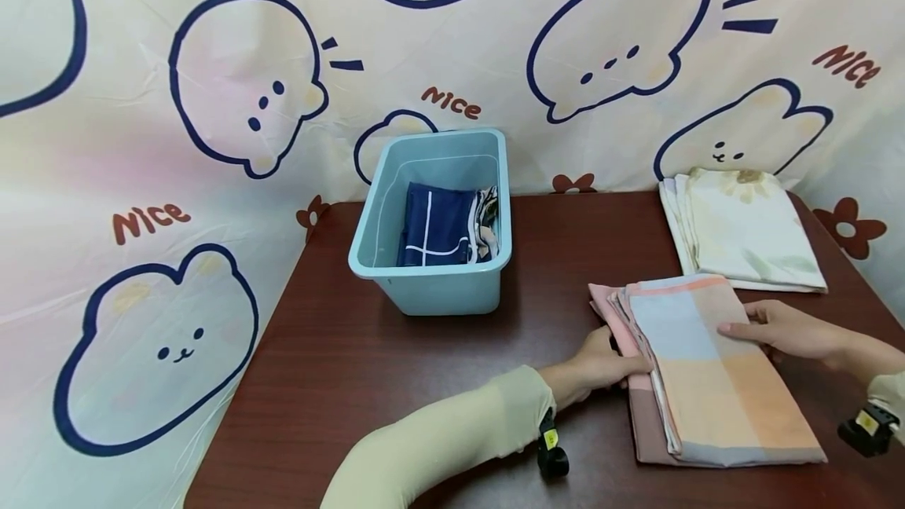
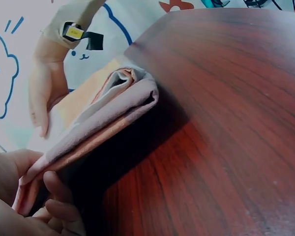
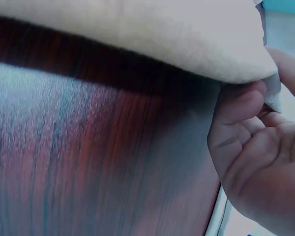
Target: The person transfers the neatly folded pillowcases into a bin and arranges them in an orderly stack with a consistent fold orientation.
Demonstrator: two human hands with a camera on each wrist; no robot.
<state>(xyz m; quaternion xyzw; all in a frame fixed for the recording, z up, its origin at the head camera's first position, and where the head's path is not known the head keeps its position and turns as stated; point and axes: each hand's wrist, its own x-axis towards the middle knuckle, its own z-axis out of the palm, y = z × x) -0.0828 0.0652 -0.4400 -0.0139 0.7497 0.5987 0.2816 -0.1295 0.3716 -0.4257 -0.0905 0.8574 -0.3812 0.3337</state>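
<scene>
A folded checked cloth (image 1: 714, 368) in peach, pale blue and pink is held just above the right part of the table. My left hand (image 1: 597, 364) grips its left edge, thumb on top and fingers beneath. On the opposite edge, my right hand (image 1: 795, 328) pinches the cloth between thumb and fingers. The left wrist view shows the stacked layers of the cloth (image 2: 103, 108) between the thumb and curled fingers of the left hand (image 2: 59, 199). From the right wrist, the right hand (image 3: 265, 147) has its fingers curled under the cloth's pale edge (image 3: 187, 39).
A light blue plastic bin (image 1: 452, 289) stands at the back middle of the dark wooden table (image 1: 396, 391). Inside it are a folded navy cloth (image 1: 441, 218) and a patterned cloth (image 1: 488, 226). A folded white floral cloth (image 1: 749, 234) lies at the back right. Printed fabric (image 1: 212, 218) hangs behind.
</scene>
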